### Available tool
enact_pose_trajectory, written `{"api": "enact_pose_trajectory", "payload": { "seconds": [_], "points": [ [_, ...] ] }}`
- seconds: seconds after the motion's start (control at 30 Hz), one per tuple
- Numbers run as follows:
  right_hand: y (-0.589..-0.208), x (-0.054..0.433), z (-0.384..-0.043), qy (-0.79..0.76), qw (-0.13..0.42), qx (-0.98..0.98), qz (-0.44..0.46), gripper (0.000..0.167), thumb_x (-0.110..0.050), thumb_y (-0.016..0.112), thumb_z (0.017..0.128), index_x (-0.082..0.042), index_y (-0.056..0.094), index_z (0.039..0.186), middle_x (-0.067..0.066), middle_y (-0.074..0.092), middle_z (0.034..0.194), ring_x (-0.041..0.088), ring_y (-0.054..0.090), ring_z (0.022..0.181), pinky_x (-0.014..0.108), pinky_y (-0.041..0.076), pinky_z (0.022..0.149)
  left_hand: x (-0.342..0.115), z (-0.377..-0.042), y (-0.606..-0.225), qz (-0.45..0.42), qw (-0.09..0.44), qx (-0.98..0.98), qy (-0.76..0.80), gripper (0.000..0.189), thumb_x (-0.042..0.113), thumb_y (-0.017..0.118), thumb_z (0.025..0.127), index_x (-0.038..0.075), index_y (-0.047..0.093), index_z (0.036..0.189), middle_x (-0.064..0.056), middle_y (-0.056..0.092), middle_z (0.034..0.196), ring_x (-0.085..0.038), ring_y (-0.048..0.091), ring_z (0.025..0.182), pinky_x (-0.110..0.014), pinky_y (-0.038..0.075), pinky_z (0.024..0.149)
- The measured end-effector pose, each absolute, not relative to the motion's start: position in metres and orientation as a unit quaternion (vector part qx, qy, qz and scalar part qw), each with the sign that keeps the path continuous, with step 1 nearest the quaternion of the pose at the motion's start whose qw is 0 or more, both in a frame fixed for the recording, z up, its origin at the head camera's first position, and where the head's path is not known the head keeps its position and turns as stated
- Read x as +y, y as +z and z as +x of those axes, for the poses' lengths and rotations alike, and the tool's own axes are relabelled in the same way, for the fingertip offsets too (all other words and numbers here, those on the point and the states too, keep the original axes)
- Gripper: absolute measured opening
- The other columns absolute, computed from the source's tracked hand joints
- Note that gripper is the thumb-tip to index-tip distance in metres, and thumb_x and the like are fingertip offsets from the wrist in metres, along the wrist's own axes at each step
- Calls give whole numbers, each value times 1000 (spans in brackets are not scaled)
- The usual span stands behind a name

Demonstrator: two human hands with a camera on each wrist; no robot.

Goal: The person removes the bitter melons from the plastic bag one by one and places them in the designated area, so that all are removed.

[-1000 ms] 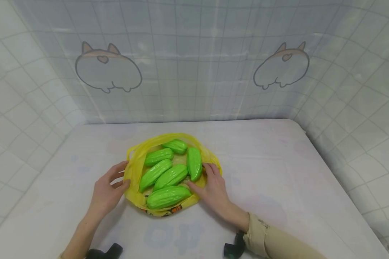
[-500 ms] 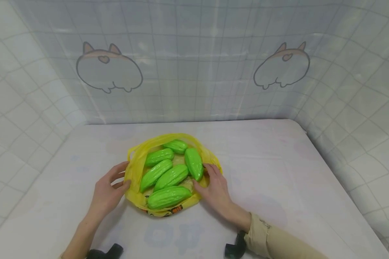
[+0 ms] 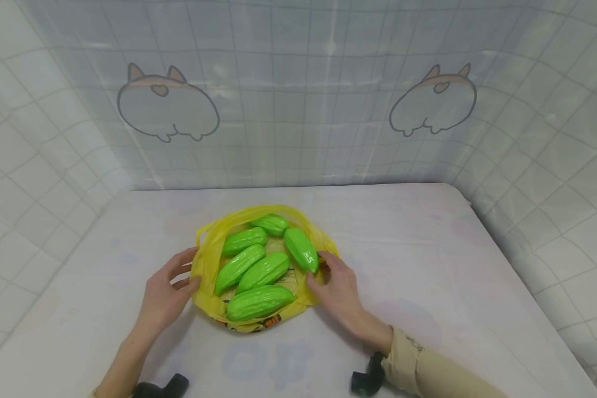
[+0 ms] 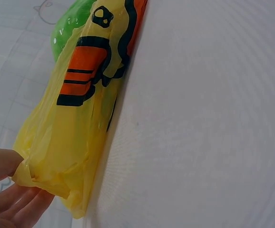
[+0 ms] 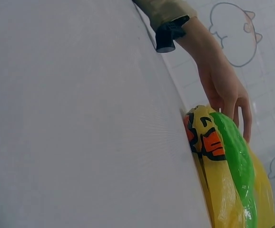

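Observation:
A yellow plastic bag (image 3: 206, 282) lies with its mouth spread wide on the table, its side printed in orange and black. Several glossy green bitter melons (image 3: 258, 303) rest inside; one bitter melon (image 3: 300, 250) slants along the right side. My left hand (image 3: 165, 296) pinches the bag's left edge, thumb and fingers on either side of the film in the left wrist view. At the right edge, my right hand (image 3: 340, 293) holds the bag between thumb and fingers, close by the slanting melon's lower tip. The right wrist view also shows my left hand (image 5: 223, 80) beyond the bag.
A white cloth covers the table (image 3: 428, 265). Grid-patterned curtains (image 3: 298, 110) with dog outlines stand behind it and at both sides. Black wrist cameras (image 3: 368, 378) are strapped near each wrist, above the table's near side.
My right hand has moved a little to the right. The right-hand bitter melon has swung from upright to slanting, its lower tip toward that hand. My left hand has stayed put.

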State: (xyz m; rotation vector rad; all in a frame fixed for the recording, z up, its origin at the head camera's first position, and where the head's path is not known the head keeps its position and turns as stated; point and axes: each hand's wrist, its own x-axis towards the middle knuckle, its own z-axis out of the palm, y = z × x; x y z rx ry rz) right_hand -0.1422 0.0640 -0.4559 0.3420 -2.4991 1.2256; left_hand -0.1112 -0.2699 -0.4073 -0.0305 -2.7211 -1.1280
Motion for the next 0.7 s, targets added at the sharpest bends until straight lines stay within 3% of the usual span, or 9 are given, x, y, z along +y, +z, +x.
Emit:
{"api": "enact_pose_trajectory", "payload": {
  "seconds": [0.1,0.3,0.5,0.7],
  "points": [
    [-456,66,-143,431,181,-876,120,43,-16,73,82,-2,65,122,10,72,106,22,66,92,38,59,84,-270,-111,-408,-10,98,-920,-380,57,3,62,93,11,47,148,-16,54,144,-35,60,118,-38,58,90],
    [-457,70,-144,439,201,-867,124,39,-11,72,82,-2,67,119,9,73,99,20,67,85,35,59,76,-271,-112,-408,-8,95,-918,-384,57,3,63,93,12,47,148,-15,53,145,-34,59,119,-28,59,89],
    [-456,72,-144,449,197,-863,124,37,-11,72,84,-3,67,120,9,73,100,21,68,86,37,59,77,-270,-112,-408,-6,93,-919,-383,57,3,62,93,11,47,148,-16,53,145,-35,59,119,-39,57,91],
    [-455,76,-144,471,183,-855,116,36,-14,72,89,-3,67,122,10,73,105,21,69,91,40,59,83,-270,-112,-408,-5,93,-920,-382,57,3,62,93,11,47,148,-16,53,145,-35,59,119,-38,58,90]
  ]
}}
